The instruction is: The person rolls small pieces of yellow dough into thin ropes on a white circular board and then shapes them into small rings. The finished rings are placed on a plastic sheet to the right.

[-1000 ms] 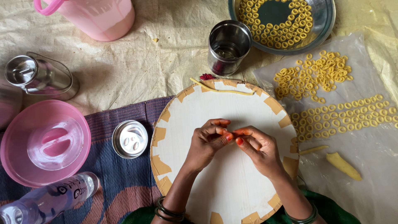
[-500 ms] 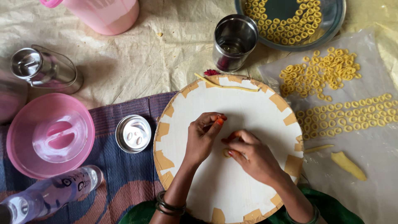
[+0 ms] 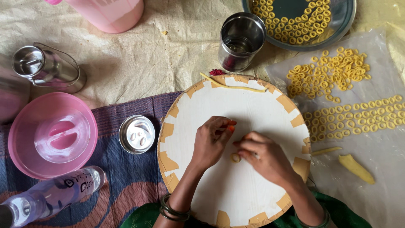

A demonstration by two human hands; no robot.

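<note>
- Head view: I see the right hand (image 3: 265,158) resting low on the round white board (image 3: 253,109), its fingers curled nearly closed with the tips pressed at a small yellow dough ring (image 3: 235,158) that lies flat on the board just at its thumb side. Whether the fingertips pinch the ring or only touch it, I cannot tell.
- The left hand (image 3: 211,143) sits just beside the right, fingers bent loosely inward and holding nothing that I can make out; the ring lies right below its fingertips.
- Beyond both hands, at the board's far rim, lies a thin dough strand (image 3: 236,86); past that stands a steel cup (image 3: 241,40).
- Out past the right hand, rows of finished rings (image 3: 350,120) lie on a plastic sheet (image 3: 379,143), with a dough lump (image 3: 356,169) nearer the wrist.
- Out past the left hand sit a small steel lid (image 3: 136,134) and a pink lid (image 3: 52,135).
- My worry: the ring looks soft, so too firm a press could flatten it or open its seam; a dragged sleeve or wrist could scatter the rows.
</note>
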